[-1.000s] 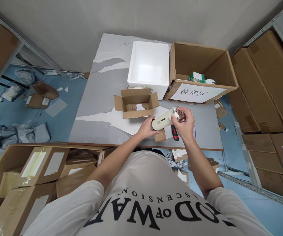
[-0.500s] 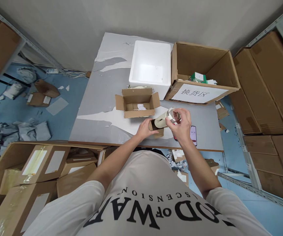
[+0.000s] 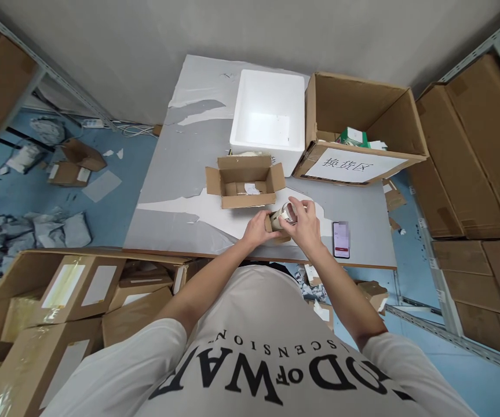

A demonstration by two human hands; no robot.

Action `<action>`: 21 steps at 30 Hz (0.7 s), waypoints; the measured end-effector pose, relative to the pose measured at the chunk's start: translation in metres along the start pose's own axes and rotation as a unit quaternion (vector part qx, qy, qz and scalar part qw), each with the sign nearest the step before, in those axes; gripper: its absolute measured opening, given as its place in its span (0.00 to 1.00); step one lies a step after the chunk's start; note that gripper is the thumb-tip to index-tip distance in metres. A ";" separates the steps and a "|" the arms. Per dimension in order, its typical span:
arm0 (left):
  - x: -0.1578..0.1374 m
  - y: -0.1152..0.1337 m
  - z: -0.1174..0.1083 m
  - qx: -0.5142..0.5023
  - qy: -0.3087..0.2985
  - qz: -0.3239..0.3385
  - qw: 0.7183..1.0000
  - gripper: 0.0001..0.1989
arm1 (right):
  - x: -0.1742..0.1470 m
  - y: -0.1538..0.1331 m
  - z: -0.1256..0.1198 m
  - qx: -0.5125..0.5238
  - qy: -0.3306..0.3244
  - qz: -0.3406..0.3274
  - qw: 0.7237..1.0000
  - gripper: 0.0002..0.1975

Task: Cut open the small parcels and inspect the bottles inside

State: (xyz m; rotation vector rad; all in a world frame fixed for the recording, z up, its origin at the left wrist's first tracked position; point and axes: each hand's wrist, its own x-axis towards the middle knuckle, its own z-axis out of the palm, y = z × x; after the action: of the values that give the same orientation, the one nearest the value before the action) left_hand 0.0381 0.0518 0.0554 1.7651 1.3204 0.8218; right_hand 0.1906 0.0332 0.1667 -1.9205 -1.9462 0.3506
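Note:
Near the table's front edge, my left hand (image 3: 256,230) is closed around the left side of a small brown cardboard box (image 3: 268,223). A cream cylindrical container (image 3: 278,219) with a clear, shiny rounded top sits partly inside that box, tilted toward the right. My right hand (image 3: 306,225) has its fingers closed around the container's clear top. Its lower part is hidden by the box and my hands. Just beyond, an open cardboard carton (image 3: 248,201) stands with flaps spread and a white paper inside. A phone (image 3: 341,240) lies to the right of my right hand.
A white foam box (image 3: 284,156) stands at the back, beside a large carton (image 3: 313,124) with a handwritten label and a green box inside. At lower left, a big carton (image 3: 58,251) holds several taped boxes. Stacked cartons (image 3: 471,145) line the right side.
My right hand has moved left and down, and the cream container is deeper in the small box. The phone, partly covered before, now shows fully. My left hand stays on the box.

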 end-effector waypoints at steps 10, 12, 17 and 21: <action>-0.001 -0.003 0.001 -0.004 -0.013 -0.001 1.000 0.34 | 0.013 -0.005 0.034 -0.215 -0.167 -0.022 0.962 0.19; -0.002 -0.003 0.002 -0.006 -0.015 -0.002 1.000 0.34 | 0.017 -0.012 0.038 -0.233 -0.189 0.009 0.954 0.21; -0.003 -0.002 0.003 -0.021 -0.011 -0.010 1.000 0.36 | 0.028 -0.021 0.046 -0.253 -0.248 0.026 0.935 0.17; -0.007 -0.006 0.004 -0.066 0.003 -0.010 0.998 0.42 | 0.029 -0.016 0.047 -0.244 -0.252 0.020 0.936 0.20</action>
State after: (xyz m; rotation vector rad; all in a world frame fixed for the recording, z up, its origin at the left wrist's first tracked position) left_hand 0.0373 0.0455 0.0477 1.6450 1.2576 0.8828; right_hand 0.1556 0.0660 0.1340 -2.3565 -2.5120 0.4366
